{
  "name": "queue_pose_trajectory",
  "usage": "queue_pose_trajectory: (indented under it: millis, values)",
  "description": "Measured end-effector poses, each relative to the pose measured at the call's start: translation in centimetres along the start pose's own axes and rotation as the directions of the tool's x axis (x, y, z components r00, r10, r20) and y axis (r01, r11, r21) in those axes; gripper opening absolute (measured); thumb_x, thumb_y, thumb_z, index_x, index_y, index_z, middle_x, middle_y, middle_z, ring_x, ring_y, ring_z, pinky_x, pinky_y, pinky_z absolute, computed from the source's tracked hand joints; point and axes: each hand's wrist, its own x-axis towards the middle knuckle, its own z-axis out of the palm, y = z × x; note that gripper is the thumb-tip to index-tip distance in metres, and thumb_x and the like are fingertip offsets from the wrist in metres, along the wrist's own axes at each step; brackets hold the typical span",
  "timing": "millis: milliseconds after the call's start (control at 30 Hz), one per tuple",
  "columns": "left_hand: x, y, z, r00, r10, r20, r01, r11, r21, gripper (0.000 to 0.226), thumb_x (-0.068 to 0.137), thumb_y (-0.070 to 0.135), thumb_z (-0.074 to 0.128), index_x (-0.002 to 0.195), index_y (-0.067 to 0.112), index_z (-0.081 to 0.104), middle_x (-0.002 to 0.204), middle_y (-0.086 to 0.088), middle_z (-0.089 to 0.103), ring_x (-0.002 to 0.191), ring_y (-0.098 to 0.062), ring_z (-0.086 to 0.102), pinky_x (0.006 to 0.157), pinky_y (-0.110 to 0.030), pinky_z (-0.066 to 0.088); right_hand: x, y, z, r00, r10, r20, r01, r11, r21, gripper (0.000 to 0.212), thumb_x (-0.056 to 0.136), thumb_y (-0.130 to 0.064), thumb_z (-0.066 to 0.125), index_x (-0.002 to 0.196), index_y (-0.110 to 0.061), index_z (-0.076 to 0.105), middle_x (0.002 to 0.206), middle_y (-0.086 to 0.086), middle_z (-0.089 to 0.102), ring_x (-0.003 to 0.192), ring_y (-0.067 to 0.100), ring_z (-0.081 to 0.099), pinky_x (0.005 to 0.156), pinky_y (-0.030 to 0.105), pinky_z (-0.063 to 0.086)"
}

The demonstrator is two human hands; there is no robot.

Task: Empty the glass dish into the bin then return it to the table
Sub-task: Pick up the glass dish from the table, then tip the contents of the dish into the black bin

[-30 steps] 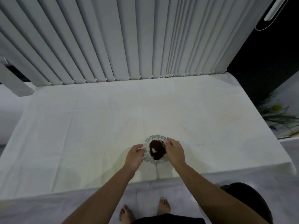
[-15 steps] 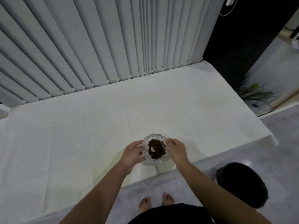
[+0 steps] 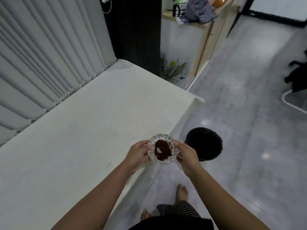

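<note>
Head view: the glass dish (image 3: 162,149) is held level in the air over the near edge of the desk (image 3: 79,130), clear of the desk's white cloth. Both hands grasp it: the left hand (image 3: 138,154) clasps the dish's left rim, and the right hand (image 3: 186,154) clasps its right rim. A dark brown heap with one small white scrap lies in the dish. The black bin (image 3: 205,143) stands on the grey floor (image 3: 240,130) just to the right of the dish, beside the desk's corner. The bin's interior appears dark.
</note>
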Motion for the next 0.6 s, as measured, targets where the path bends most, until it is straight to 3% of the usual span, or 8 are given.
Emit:
queue_pose_trajectory:
  millis: [100,200,267,400,500,600]
  values:
    - [3.1,0.9,5.2,0.997,-0.025,0.068,0.019,0.996,0.083,0.032,0.093,0.008,0.057,0.125,0.006,0.059,0.112,-0.013,0.069,0.085,-0.022,0.07,0.071,-0.03,0.061,1.0,-1.2,-4.3,1.0,0.0,0.006,-0.001,0.985,0.175,0.024,0.092,-0.017,0.06,0.114,-0.01,0.07,0.111,0.011,0.072,0.098,0.024,0.066,0.083,0.035,0.052]
    - [6.1,1.1,11.1,0.99,-0.051,0.134,0.027,0.984,0.177,0.034,0.093,0.009,0.057,0.126,0.007,0.058,0.111,-0.012,0.068,0.086,-0.021,0.069,0.072,-0.029,0.06,2.7,-2.1,-8.2,0.996,0.072,0.052,-0.085,0.944,0.319,0.032,0.096,-0.03,0.054,0.121,-0.014,0.066,0.12,0.011,0.07,0.11,0.027,0.065,0.095,0.043,0.05]
    - [8.2,0.8,15.0,0.985,-0.062,0.163,0.025,0.975,0.223,0.034,0.093,0.01,0.056,0.127,0.007,0.059,0.111,-0.013,0.069,0.092,-0.023,0.068,0.075,-0.032,0.059,4.3,-2.6,-11.0,0.99,0.105,0.09,-0.133,0.9,0.416,0.037,0.097,-0.039,0.049,0.124,-0.017,0.063,0.123,0.01,0.069,0.112,0.027,0.065,0.092,0.043,0.053]
    - [12.2,-0.2,21.4,0.98,-0.119,0.157,0.076,0.963,0.258,0.031,0.093,0.007,0.054,0.124,0.008,0.06,0.096,-0.007,0.07,0.078,-0.016,0.067,0.066,-0.026,0.058,7.8,-4.0,-16.7,0.979,0.187,0.088,-0.206,0.868,0.452,0.052,0.09,-0.046,0.053,0.132,-0.015,0.057,0.131,0.013,0.064,0.115,0.032,0.063,0.09,0.047,0.055]
    - [15.9,-1.5,25.0,0.976,-0.176,0.128,0.133,0.948,0.288,0.037,0.092,0.007,0.054,0.129,0.007,0.057,0.116,-0.016,0.067,0.092,-0.024,0.066,0.072,-0.034,0.058,11.0,-5.1,-20.3,0.973,0.207,0.104,-0.231,0.867,0.441,0.042,0.097,-0.038,0.048,0.132,-0.016,0.055,0.129,0.012,0.064,0.111,0.031,0.065,0.087,0.049,0.057]
    - [19.8,-2.3,27.7,0.98,-0.148,0.13,0.095,0.934,0.343,0.044,0.088,0.01,0.058,0.132,0.012,0.053,0.123,-0.013,0.063,0.102,-0.026,0.064,0.087,-0.04,0.055,14.8,-5.8,-22.8,0.978,0.186,0.097,-0.209,0.9,0.383,0.031,0.1,-0.031,0.045,0.128,-0.023,0.056,0.13,0.009,0.062,0.114,0.03,0.062,0.09,0.049,0.054]
